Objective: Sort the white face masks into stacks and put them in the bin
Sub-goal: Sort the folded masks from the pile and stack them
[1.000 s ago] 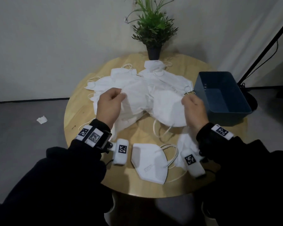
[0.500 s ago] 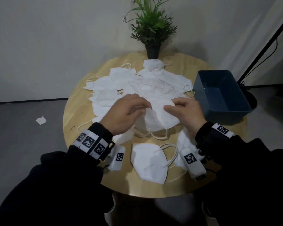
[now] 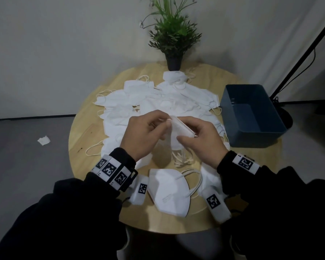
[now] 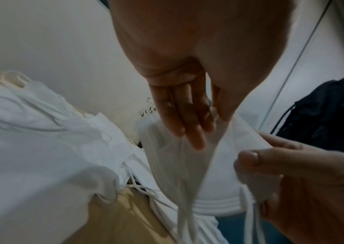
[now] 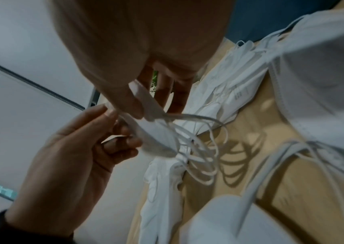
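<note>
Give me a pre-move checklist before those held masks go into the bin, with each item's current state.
1. Left hand grips the held masks: ok.
2. Right hand grips the same masks: ok.
3. Ear loops clear of the pile: cannot tell; they dangle low over the table.
4. Held masks squared into a neat stack: cannot tell.
5. Blue bin open and within reach on the right: ok.
6. Bin holds no masks yet: ok, none visible.
</note>
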`<act>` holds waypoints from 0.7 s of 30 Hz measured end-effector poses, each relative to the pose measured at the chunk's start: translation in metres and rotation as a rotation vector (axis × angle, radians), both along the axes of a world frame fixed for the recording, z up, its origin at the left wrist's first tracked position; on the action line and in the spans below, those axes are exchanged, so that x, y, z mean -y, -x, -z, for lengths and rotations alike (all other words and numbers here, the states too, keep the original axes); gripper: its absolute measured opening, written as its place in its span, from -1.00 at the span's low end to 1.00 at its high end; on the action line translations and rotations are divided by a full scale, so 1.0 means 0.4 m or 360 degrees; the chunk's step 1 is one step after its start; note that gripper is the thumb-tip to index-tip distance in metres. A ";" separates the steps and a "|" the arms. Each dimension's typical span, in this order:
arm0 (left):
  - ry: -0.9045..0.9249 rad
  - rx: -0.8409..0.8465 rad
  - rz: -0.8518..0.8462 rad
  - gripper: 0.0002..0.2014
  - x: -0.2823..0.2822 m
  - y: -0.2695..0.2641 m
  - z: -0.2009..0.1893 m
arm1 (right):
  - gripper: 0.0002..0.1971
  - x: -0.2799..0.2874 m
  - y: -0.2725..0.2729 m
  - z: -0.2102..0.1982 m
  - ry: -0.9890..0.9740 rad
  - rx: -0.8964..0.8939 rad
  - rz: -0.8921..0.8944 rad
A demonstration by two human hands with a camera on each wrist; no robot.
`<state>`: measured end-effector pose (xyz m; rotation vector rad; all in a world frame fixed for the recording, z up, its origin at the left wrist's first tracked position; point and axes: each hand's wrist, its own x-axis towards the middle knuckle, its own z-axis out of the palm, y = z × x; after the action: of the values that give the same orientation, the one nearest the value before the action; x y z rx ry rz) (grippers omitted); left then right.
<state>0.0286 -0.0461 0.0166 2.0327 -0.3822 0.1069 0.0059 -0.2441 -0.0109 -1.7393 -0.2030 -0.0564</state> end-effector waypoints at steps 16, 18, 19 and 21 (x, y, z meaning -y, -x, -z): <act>0.0249 -0.0650 -0.0008 -0.67 -0.073 -0.010 -0.029 | -0.18 0.031 -0.001 -0.028 0.0098 -0.0270 0.0309; 0.0272 -0.0659 0.0010 -0.76 -0.079 0.000 -0.033 | -0.19 0.036 0.001 -0.031 -0.0087 -0.0512 0.0051; 0.0269 -0.0666 0.0020 -0.80 -0.081 0.004 -0.033 | -0.34 0.032 0.004 -0.032 -0.0180 -0.0598 -0.0090; 0.0267 -0.0679 0.0059 -0.84 -0.085 0.013 -0.034 | -0.70 0.019 0.016 -0.026 -0.0304 -0.0701 -0.0280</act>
<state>0.0235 -0.0119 0.0300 1.8211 -0.1356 -0.3045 -0.0005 -0.2517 -0.0004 -1.4960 -0.0237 0.4196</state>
